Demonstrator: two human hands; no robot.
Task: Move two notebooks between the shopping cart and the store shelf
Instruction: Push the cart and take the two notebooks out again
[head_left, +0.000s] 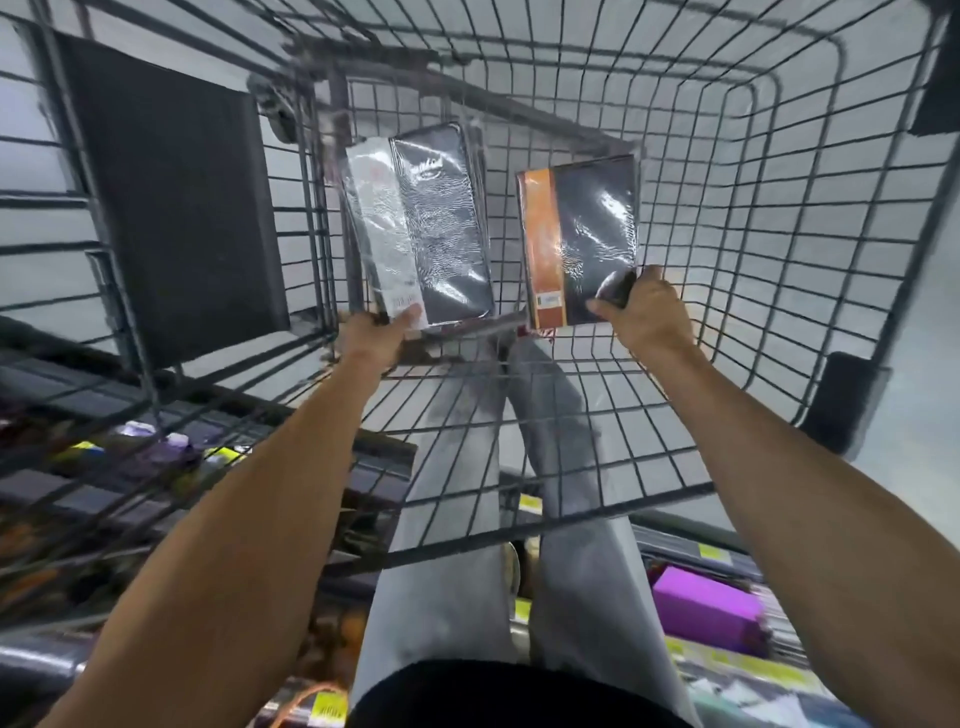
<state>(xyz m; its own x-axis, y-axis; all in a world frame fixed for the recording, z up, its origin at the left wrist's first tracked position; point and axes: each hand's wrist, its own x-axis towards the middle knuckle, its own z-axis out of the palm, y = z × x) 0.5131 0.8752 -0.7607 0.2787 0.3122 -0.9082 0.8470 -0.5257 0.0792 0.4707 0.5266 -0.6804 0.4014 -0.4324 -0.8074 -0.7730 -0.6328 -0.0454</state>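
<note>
We observe two bare hands inside a grey wire shopping cart (779, 208). The left hand (382, 332) pinches the lower edge of a shrink-wrapped black notebook with a pale grey band (421, 234), thumb on the cover and the other fingers hidden behind. The right hand (644, 312) grips the lower right corner of a shrink-wrapped black notebook with an orange band (582, 239), fingers curled round it. The notebooks lie side by side, apart, within the basket; we cannot tell whether they touch its floor. A black seat flap (176, 197) stands at left.
</note>
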